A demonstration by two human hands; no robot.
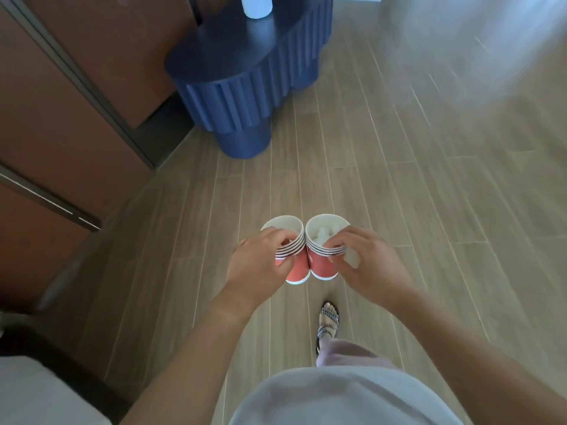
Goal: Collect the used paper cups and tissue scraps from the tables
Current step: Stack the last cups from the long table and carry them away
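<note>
Two stacks of red paper cups with white rims hang side by side above the floor, touching each other. My left hand [260, 259] grips the left cup stack [296, 265] around its rims. My right hand [368, 262] holds the right cup stack [322, 262] the same way. White tissue scraps [325, 233] lie inside the top cup of the right stack. The top cup of the left stack also shows something white inside, too blurred to name.
A blue fluted side table [245, 87] stands ahead to the left, with a white bottle-like object [256, 6] on its top. Brown cabinet panels [61, 118] run along the left. Wood-plank floor [429, 179] stretches ahead and right. My sandalled foot [328, 320] is below the cups.
</note>
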